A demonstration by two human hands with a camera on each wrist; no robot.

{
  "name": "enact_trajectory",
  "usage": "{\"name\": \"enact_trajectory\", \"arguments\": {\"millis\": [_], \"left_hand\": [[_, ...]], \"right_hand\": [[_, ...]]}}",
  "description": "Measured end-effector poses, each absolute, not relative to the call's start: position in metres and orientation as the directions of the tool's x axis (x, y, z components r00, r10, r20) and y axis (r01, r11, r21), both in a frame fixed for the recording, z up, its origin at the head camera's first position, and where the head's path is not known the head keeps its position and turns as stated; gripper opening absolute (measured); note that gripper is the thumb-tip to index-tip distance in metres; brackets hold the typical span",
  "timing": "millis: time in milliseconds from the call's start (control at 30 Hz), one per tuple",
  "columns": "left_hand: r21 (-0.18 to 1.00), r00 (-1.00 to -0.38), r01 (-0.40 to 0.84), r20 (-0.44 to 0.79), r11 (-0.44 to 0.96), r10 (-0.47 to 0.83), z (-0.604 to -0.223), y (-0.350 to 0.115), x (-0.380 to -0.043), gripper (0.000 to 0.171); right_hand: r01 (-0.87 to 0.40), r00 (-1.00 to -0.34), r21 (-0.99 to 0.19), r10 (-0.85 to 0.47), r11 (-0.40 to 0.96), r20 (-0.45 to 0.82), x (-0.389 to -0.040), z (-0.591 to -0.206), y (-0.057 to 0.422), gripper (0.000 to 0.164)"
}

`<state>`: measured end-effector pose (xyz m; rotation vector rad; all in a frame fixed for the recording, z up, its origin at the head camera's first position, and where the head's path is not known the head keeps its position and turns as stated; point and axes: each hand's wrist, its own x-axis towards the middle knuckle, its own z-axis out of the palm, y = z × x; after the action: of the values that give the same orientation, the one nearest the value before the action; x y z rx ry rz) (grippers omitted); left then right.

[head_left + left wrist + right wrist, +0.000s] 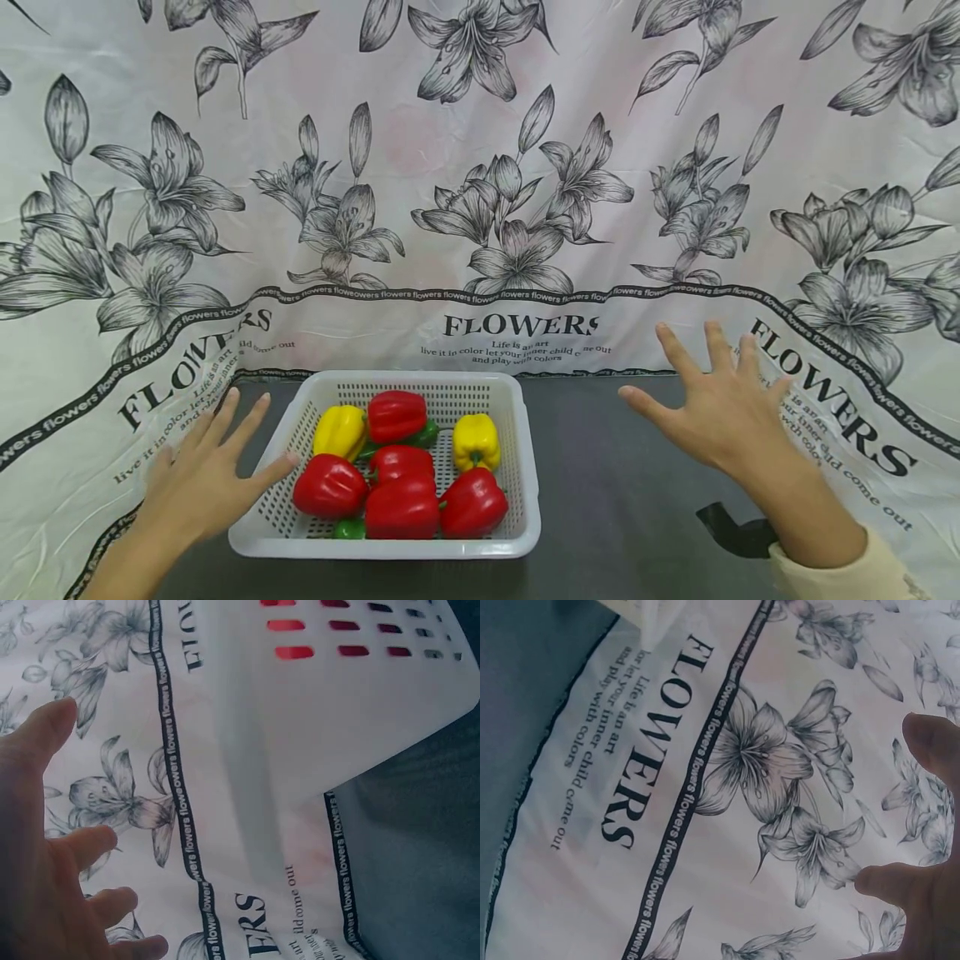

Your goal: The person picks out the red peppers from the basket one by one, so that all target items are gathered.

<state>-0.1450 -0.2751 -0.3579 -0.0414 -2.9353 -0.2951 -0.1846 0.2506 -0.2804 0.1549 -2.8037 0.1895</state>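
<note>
A white plastic basket [531, 500] with slotted walls stands on the dark table, full of peppers. Red bell peppers [401, 507] fill its middle and front, with a yellow pepper [340, 432] at the left and another yellow pepper [476, 442] at the right. Bits of green pepper [348, 528] show beneath the red ones. My left hand [198, 479] is spread in the air beside the basket's left side, holding nothing. Well to the right of the basket, my right hand [716, 400] hovers with fingers spread, also holding nothing. In the left wrist view the basket's wall [360, 712] rises near the fingers.
A white cloth [420, 250] printed with black flowers and lettering hangs behind and along both sides. The dark tabletop [600, 483] extends to the right of the basket. A black curved object [738, 533] lies near my right wrist.
</note>
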Motion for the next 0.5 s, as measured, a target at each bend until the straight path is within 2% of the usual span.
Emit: {"name": "enact_trajectory", "arguments": {"millis": [233, 500], "left_hand": [[0.255, -0.981, 0.060, 0.193, 0.965, 0.010, -0.370, -0.272, -0.140, 0.093], [0.266, -0.980, 0.065, 0.196, 0.962, 0.012, -0.386, -0.269, -0.136, 0.091]], "right_hand": [[-0.141, -0.946, -0.102, -0.104, 0.985, 0.306, -0.184, -0.284, 0.243, 0.094], [-0.159, -0.941, -0.114, -0.115, 0.981, 0.319, -0.184, -0.289, 0.237, 0.094]]}}
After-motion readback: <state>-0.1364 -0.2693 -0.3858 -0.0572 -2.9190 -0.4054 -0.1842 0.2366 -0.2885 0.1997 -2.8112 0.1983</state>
